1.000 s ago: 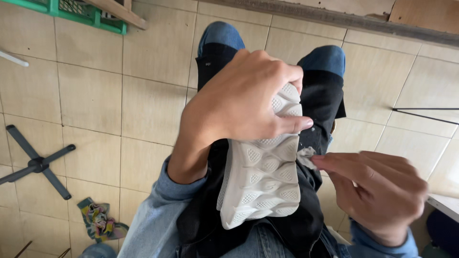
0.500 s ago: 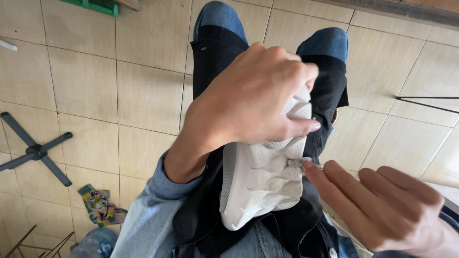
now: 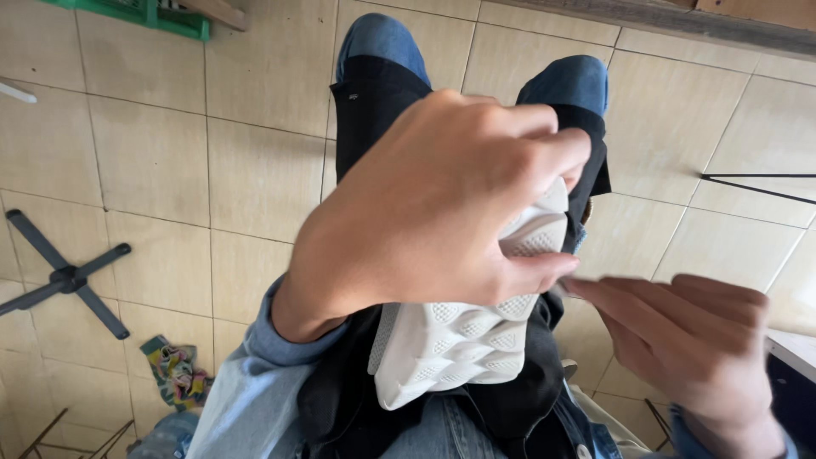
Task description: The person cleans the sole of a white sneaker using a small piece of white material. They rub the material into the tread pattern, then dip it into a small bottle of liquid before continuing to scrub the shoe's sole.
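Two hands are seen over a lap covered by a black cloth (image 3: pixel 374 110), with blue jeans (image 3: pixel 382 38) showing at the knees. A white shoe (image 3: pixel 459 340) is held sole-up above the lap, its moulded, lumpy tread turned toward the camera. The left hand (image 3: pixel 433 212) is wrapped over the upper part of the sole, its fingers (image 3: pixel 544 140) curled down across the far edge and the thumb pressed along the near side, so the shoe is firmly clamped. The right hand (image 3: pixel 688 348) is brought in from the right edge, its fingers (image 3: pixel 595 289) drawn narrowly together at the side of the sole, just under the left thumb; whether something thin is pinched between them cannot be told (the tips are blurred). Pale blue sleeves (image 3: pixel 246 382) are worn on both arms.

Beneath everything a floor (image 3: pixel 153 170) of large beige tiles with dark grout lines is laid. At the left a dark star-shaped chair base (image 3: pixel 64 276) is spread on the tiles, and near the lower left a crumpled multicoloured rag (image 3: pixel 174 374) is lying. A green crate (image 3: pixel 149 13) is cut off by the top edge, and a thin black rod (image 3: pixel 756 178) is stretched across the tiles at the right. A pale desk (image 3: pixel 795 353) corner is glimpsed at the right edge.
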